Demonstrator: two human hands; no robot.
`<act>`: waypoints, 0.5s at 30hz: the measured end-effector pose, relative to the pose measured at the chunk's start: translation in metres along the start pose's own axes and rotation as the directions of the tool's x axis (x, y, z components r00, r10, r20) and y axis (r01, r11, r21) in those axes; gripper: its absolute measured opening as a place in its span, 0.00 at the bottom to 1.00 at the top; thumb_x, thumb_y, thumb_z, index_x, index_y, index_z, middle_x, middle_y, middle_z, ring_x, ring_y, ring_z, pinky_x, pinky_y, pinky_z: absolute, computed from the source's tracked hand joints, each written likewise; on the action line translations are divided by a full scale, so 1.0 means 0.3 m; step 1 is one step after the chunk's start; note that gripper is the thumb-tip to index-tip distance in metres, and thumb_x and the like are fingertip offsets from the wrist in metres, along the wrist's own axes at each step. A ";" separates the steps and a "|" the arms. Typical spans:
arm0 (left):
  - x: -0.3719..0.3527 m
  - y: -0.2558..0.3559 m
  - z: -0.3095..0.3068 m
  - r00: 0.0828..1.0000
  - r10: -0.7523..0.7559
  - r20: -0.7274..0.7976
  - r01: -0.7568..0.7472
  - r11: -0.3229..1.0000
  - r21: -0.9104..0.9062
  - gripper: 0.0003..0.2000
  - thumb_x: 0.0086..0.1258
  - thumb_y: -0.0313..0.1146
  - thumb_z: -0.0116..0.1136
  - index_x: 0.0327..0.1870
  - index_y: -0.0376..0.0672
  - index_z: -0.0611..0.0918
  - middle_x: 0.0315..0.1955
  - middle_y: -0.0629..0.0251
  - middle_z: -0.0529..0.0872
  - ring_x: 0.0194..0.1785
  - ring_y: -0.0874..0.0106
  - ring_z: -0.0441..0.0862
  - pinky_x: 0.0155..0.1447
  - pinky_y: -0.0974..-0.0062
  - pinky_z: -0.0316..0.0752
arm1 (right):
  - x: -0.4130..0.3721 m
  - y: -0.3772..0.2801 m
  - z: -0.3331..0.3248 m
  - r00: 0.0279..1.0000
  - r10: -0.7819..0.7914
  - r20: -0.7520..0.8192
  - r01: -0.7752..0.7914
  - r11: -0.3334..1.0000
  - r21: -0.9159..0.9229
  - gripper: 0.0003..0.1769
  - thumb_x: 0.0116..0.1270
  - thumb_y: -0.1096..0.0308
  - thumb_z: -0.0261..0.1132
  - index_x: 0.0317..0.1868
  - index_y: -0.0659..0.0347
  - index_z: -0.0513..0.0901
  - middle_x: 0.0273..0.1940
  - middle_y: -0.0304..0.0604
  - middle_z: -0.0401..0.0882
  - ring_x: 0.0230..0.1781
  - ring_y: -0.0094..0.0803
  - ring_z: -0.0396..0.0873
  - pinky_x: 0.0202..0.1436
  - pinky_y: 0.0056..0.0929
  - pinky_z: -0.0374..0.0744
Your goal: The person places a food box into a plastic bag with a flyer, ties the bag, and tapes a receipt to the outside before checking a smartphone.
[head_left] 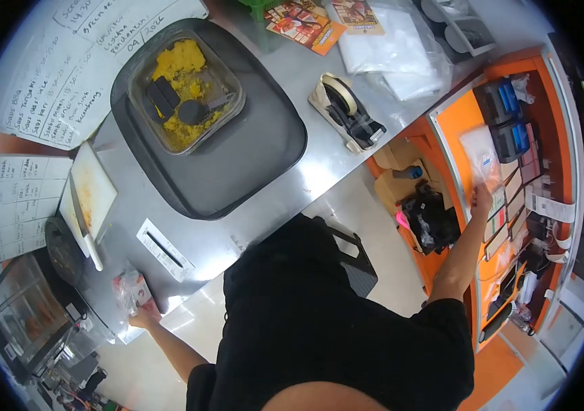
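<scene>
At the lower left, my left hand [143, 318] is closed on the edge of a see-through plastic bag [128, 291] with a red-and-white packet in it, by the edge of the steel table. Far to the right, my right hand [482, 201] grips the lower end of a whitish plastic pack [480, 154] over the orange counter; its contents cannot be made out. Near my left hand, a knife [81, 219] with a white handle lies on a stained white cutting board [100, 181]. A printed paper strip [165, 250] with a dark bar lies on the table.
A dark tray [271, 137] carries a tub [237, 103] of yellow crumbly food with dark utensils. A tape dispenser [347, 113], leaflets [306, 27] and plastic bags [395, 51] lie along the table [285, 198]. Blue-black boxes [504, 103] and several phones stand on the orange counter [453, 130].
</scene>
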State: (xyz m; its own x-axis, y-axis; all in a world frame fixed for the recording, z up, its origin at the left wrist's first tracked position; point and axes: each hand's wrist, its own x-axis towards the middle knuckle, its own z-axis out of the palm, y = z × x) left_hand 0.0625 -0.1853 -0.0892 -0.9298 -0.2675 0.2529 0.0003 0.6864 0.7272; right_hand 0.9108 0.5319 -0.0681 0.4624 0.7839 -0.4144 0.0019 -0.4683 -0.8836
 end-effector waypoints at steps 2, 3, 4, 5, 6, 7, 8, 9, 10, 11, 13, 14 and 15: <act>-0.107 0.207 0.003 0.977 -0.212 0.006 0.210 0.964 -0.160 0.17 0.62 0.29 0.60 0.50 0.32 0.79 0.40 0.54 0.83 0.35 0.65 0.83 0.28 0.67 0.82 | 0.005 -0.004 0.023 0.985 -0.140 -0.105 0.103 0.948 -0.302 0.07 0.66 0.68 0.60 0.29 0.57 0.81 0.17 0.32 0.68 0.15 0.17 0.65 0.12 0.16 0.60; -0.149 0.294 0.003 0.961 -0.275 0.038 0.277 0.948 -0.154 0.17 0.62 0.27 0.60 0.52 0.33 0.79 0.39 0.55 0.83 0.32 0.66 0.83 0.26 0.69 0.81 | 0.026 -0.007 0.024 0.967 -0.217 -0.136 0.125 0.863 -0.490 0.08 0.63 0.68 0.61 0.28 0.58 0.83 0.17 0.35 0.73 0.16 0.20 0.70 0.15 0.21 0.65; -0.133 0.254 0.009 0.961 -0.274 0.040 0.277 0.948 -0.156 0.17 0.62 0.27 0.60 0.52 0.33 0.79 0.39 0.55 0.83 0.32 0.66 0.83 0.26 0.69 0.81 | 0.036 -0.009 0.024 0.944 -0.297 -0.147 0.129 0.738 -0.662 0.09 0.60 0.67 0.61 0.26 0.60 0.85 0.17 0.38 0.77 0.17 0.23 0.74 0.17 0.26 0.69; -0.109 0.182 0.010 0.980 -0.199 0.016 0.198 0.964 -0.174 0.16 0.62 0.26 0.59 0.52 0.34 0.79 0.39 0.55 0.83 0.31 0.67 0.82 0.25 0.71 0.81 | 0.004 -0.035 0.047 0.943 -0.297 -0.147 0.129 0.738 -0.662 0.09 0.60 0.67 0.61 0.26 0.60 0.85 0.17 0.38 0.77 0.17 0.23 0.74 0.17 0.26 0.69; -0.091 0.134 0.009 0.993 -0.122 -0.007 0.118 0.974 -0.192 0.16 0.62 0.25 0.59 0.52 0.34 0.79 0.40 0.56 0.83 0.29 0.67 0.82 0.23 0.72 0.81 | -0.058 -0.082 0.088 0.906 -0.393 -0.155 0.129 0.607 -0.784 0.10 0.59 0.65 0.62 0.30 0.60 0.87 0.19 0.42 0.80 0.20 0.30 0.78 0.24 0.32 0.74; -0.105 0.164 -0.004 0.993 -0.119 -0.001 0.117 0.974 -0.196 0.16 0.62 0.25 0.59 0.52 0.34 0.79 0.40 0.56 0.83 0.29 0.67 0.82 0.23 0.72 0.81 | -0.094 -0.109 0.104 0.861 -0.486 -0.151 0.106 0.461 -0.881 0.13 0.58 0.62 0.62 0.34 0.61 0.89 0.22 0.46 0.83 0.23 0.38 0.82 0.30 0.37 0.78; -0.135 0.223 -0.024 0.995 -0.098 -0.001 0.098 0.990 -0.102 0.15 0.63 0.27 0.59 0.50 0.35 0.80 0.40 0.56 0.83 0.32 0.66 0.82 0.29 0.69 0.81 | -0.041 -0.081 0.063 0.857 -0.487 -0.170 0.091 0.467 -0.880 0.13 0.58 0.62 0.62 0.34 0.61 0.89 0.22 0.46 0.83 0.23 0.38 0.82 0.30 0.37 0.78; -0.166 0.279 -0.010 0.997 -0.072 0.011 0.073 0.997 -0.008 0.14 0.63 0.30 0.60 0.49 0.36 0.81 0.40 0.56 0.83 0.36 0.65 0.83 0.34 0.67 0.82 | 0.043 -0.047 0.003 0.846 -0.528 -0.075 0.114 0.317 -0.942 0.16 0.57 0.58 0.63 0.38 0.59 0.89 0.26 0.49 0.85 0.27 0.44 0.83 0.37 0.40 0.79; -0.173 0.295 -0.006 0.999 -0.026 0.019 0.026 0.999 0.047 0.14 0.63 0.30 0.60 0.49 0.36 0.81 0.41 0.56 0.83 0.36 0.65 0.83 0.34 0.67 0.82 | 0.103 -0.032 -0.055 0.835 -0.550 0.021 0.127 0.156 -0.980 0.19 0.57 0.55 0.63 0.41 0.58 0.89 0.30 0.51 0.86 0.31 0.50 0.84 0.43 0.43 0.80; -0.183 0.300 -0.007 0.999 0.015 0.029 -0.018 0.996 0.083 0.14 0.63 0.30 0.60 0.49 0.36 0.81 0.41 0.55 0.83 0.36 0.65 0.83 0.35 0.67 0.82 | 0.104 -0.040 -0.074 0.799 -0.595 0.082 0.172 0.096 -0.980 0.19 0.58 0.53 0.64 0.42 0.58 0.89 0.32 0.52 0.86 0.31 0.51 0.84 0.43 0.45 0.80; -0.207 0.314 -0.022 0.994 0.104 0.042 -0.109 0.984 0.140 0.14 0.63 0.31 0.60 0.48 0.36 0.81 0.41 0.55 0.83 0.37 0.65 0.83 0.35 0.67 0.82 | 0.017 -0.093 -0.013 0.845 -0.527 0.091 0.149 0.070 -0.986 0.21 0.60 0.52 0.64 0.46 0.58 0.87 0.40 0.54 0.86 0.37 0.50 0.85 0.49 0.45 0.80; -0.219 0.331 -0.006 0.987 0.149 0.060 -0.157 0.975 0.158 0.14 0.63 0.31 0.60 0.48 0.36 0.81 0.41 0.55 0.83 0.37 0.65 0.83 0.36 0.66 0.81 | 0.091 -0.064 -0.031 0.858 -0.496 0.132 0.129 -0.041 -0.991 0.19 0.62 0.54 0.62 0.44 0.60 0.86 0.38 0.55 0.85 0.39 0.50 0.84 0.46 0.46 0.81; -0.239 0.351 0.014 0.979 0.188 0.075 -0.198 0.966 0.164 0.14 0.63 0.31 0.60 0.48 0.36 0.81 0.41 0.55 0.83 0.37 0.65 0.83 0.36 0.66 0.81 | 0.130 -0.042 -0.067 0.846 -0.483 0.227 0.214 -0.082 -0.973 0.16 0.62 0.55 0.62 0.37 0.61 0.84 0.33 0.54 0.84 0.34 0.50 0.84 0.38 0.48 0.81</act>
State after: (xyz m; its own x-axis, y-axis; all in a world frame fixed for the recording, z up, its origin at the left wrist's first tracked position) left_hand 0.1277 -0.0910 -0.0335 -0.9382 -0.0821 0.3363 0.1242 0.8270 0.5482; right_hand 0.9466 0.5603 -0.0689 0.1893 0.9816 0.0266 0.9619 -0.1908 0.1958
